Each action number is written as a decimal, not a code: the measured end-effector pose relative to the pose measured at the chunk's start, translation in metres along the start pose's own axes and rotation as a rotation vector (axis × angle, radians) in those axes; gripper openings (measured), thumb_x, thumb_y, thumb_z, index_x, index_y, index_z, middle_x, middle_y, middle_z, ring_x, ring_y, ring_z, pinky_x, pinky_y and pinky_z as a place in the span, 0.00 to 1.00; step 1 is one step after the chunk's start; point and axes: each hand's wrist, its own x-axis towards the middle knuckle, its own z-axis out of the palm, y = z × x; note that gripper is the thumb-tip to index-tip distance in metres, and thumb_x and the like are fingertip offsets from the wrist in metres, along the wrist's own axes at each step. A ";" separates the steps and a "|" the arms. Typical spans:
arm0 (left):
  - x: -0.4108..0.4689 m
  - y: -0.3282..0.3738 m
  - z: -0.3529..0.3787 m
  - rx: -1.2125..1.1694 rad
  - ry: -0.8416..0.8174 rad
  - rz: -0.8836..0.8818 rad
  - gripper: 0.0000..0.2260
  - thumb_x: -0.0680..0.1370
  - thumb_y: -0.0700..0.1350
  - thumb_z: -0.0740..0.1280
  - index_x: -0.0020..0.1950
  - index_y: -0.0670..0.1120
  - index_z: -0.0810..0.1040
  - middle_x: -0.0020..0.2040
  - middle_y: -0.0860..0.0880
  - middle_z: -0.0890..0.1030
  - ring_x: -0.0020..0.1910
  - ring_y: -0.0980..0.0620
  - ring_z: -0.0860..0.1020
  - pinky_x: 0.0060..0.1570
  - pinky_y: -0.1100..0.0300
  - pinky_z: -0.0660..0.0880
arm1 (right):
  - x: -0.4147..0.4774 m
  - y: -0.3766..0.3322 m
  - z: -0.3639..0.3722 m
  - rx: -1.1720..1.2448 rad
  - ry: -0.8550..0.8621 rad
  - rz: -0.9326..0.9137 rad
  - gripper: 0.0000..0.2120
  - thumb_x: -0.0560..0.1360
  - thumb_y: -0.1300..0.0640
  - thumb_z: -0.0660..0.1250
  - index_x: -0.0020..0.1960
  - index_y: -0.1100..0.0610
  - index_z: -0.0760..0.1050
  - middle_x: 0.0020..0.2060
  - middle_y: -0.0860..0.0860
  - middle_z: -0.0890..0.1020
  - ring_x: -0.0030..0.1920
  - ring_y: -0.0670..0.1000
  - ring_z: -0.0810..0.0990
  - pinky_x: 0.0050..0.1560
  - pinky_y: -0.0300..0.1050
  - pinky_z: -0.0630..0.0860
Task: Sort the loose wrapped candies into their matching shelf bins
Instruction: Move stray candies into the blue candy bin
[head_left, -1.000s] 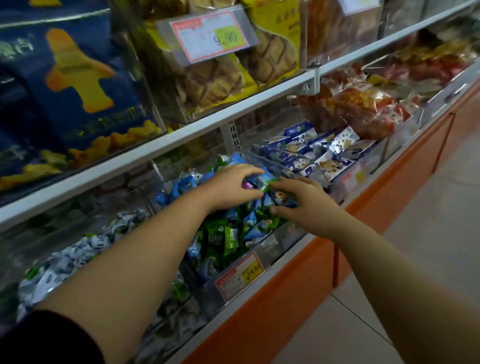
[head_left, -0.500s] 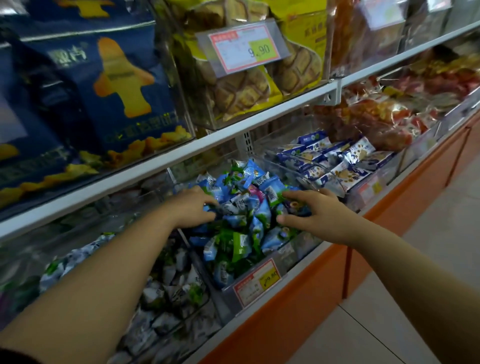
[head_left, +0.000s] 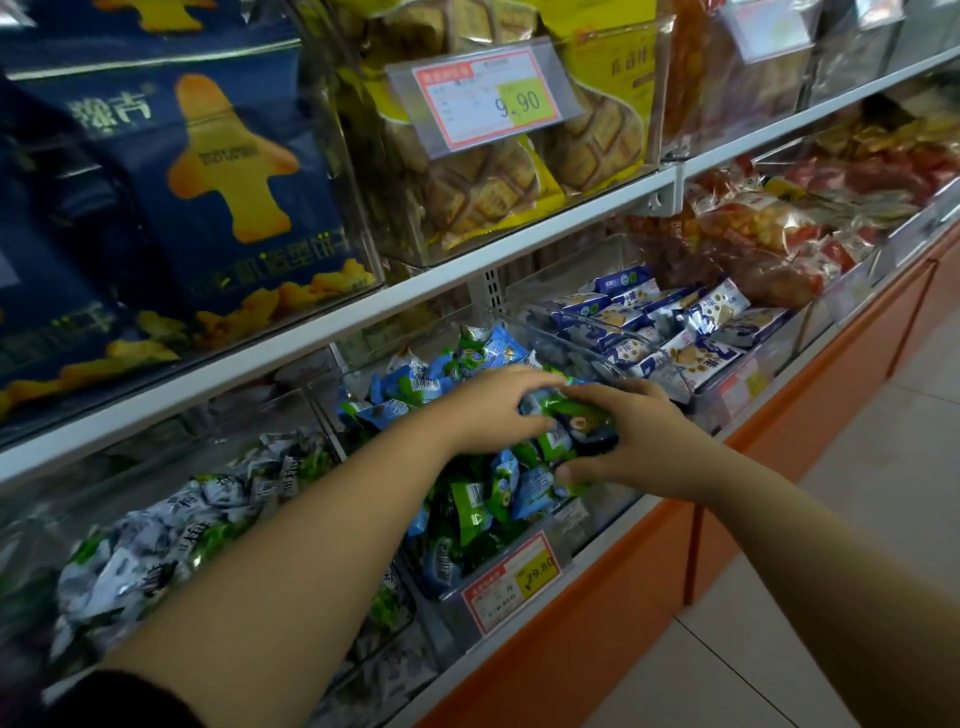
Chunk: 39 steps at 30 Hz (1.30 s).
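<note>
A clear bin (head_left: 524, 603) on the lower shelf holds a heap of blue and green wrapped candies (head_left: 483, 499). Both hands are over this heap. My left hand (head_left: 485, 410) curls its fingers on a green wrapped candy (head_left: 566, 415) at the top of the pile. My right hand (head_left: 631, 441) grips the same cluster of candies from the right, thumb underneath. Left of this bin lies a bin of white and green wrapped candies (head_left: 156, 540). To the right is a bin of blue and white packets (head_left: 670, 322).
The white upper shelf rail (head_left: 363, 312) hangs just above the bins, with dark blue snack bags (head_left: 208, 182) and yellow pastry bags (head_left: 493, 182) on top. Red and orange packets (head_left: 769, 234) fill bins farther right. An orange cabinet front (head_left: 597, 618) and tiled floor (head_left: 857, 519) lie below.
My left hand moved right from the bin's left side to meet my right hand over the candies. The camera shifted slightly closer.
</note>
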 end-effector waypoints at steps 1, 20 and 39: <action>0.003 -0.001 0.002 -0.001 -0.044 -0.014 0.24 0.80 0.52 0.62 0.75 0.54 0.61 0.74 0.49 0.61 0.71 0.50 0.63 0.65 0.58 0.61 | 0.000 0.004 -0.003 0.022 0.010 -0.014 0.38 0.66 0.38 0.72 0.72 0.41 0.61 0.68 0.50 0.69 0.72 0.56 0.59 0.68 0.58 0.64; -0.058 -0.059 -0.004 0.118 -0.002 -0.191 0.18 0.76 0.63 0.59 0.63 0.60 0.72 0.65 0.55 0.67 0.63 0.53 0.69 0.67 0.45 0.63 | -0.010 -0.017 0.011 -0.325 -0.005 0.046 0.39 0.66 0.30 0.65 0.73 0.40 0.59 0.74 0.45 0.58 0.75 0.59 0.36 0.66 0.73 0.31; 0.011 -0.030 -0.007 -0.011 0.135 -0.142 0.20 0.79 0.48 0.65 0.71 0.48 0.69 0.69 0.48 0.71 0.65 0.50 0.71 0.60 0.59 0.67 | -0.009 -0.011 0.000 0.051 0.195 0.065 0.19 0.76 0.47 0.65 0.65 0.52 0.74 0.60 0.51 0.78 0.49 0.51 0.80 0.47 0.42 0.73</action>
